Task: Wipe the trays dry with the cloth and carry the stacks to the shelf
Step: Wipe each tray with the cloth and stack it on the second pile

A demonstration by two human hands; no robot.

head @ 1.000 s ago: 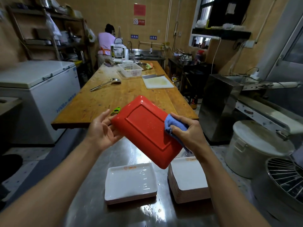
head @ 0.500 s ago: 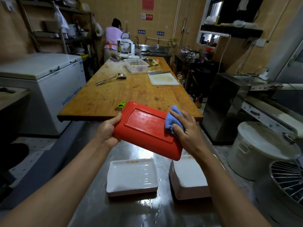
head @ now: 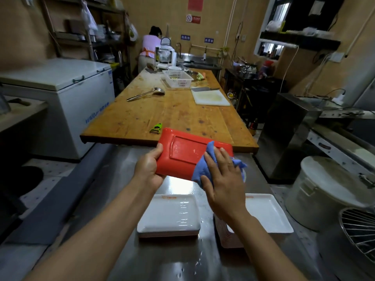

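Observation:
I hold a red tray (head: 182, 153) bottom side up over the wet steel counter (head: 162, 260). My left hand (head: 149, 168) grips its left edge. My right hand (head: 225, 179) presses a blue cloth (head: 205, 169) flat against the tray's right part, fingers spread over the cloth. Below, a short stack of white-topped trays (head: 169, 216) lies on the counter, its top wet. To its right stands a taller stack of trays (head: 269, 216), partly hidden by my right forearm.
A long wooden table (head: 172, 110) stretches ahead with a green peeler (head: 156, 128), ladle (head: 146, 94), white basket (head: 177, 78) and cutting board (head: 210, 96). A chest freezer (head: 58, 94) stands left. A white lidded bucket (head: 328, 191) and wire guard (head: 359, 234) sit right. A person (head: 149, 49) works at the far sink.
The tray has tipped from steeply tilted to nearly flat and lower. My right hand slid the cloth from the tray's right edge onto its underside, fingers now spread over it.

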